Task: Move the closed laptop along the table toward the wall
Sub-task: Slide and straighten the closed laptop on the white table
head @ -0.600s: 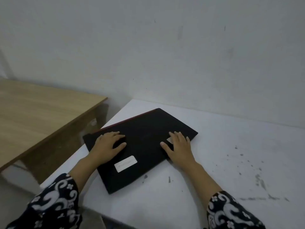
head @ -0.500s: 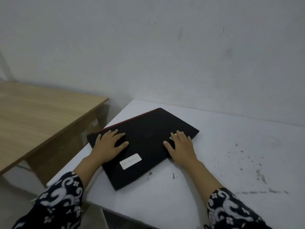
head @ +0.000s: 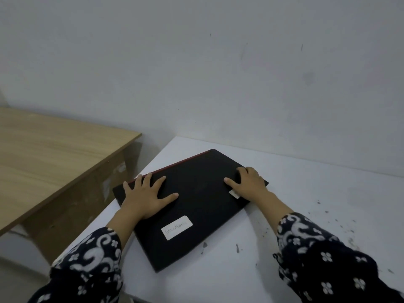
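A closed black laptop (head: 196, 193) with a thin red edge and a white label lies at an angle on the white table (head: 317, 193). Its far corner points at the grey wall (head: 218, 73), a short gap away. My left hand (head: 146, 193) lies flat on the lid near the laptop's left corner, fingers spread. My right hand (head: 249, 184) presses on the lid at the right corner, fingers bent over a small white sticker. Neither hand grips the laptop; both rest on top.
A wooden table (head: 54, 160) stands to the left, parted from the white table by a narrow gap. Dark specks and smears mark the white tabletop at the right (head: 328, 215). The laptop's left corner sits close to the table's left edge.
The laptop has slid farther onto the table and toward the wall under both hands. My hands have moved forward with it.
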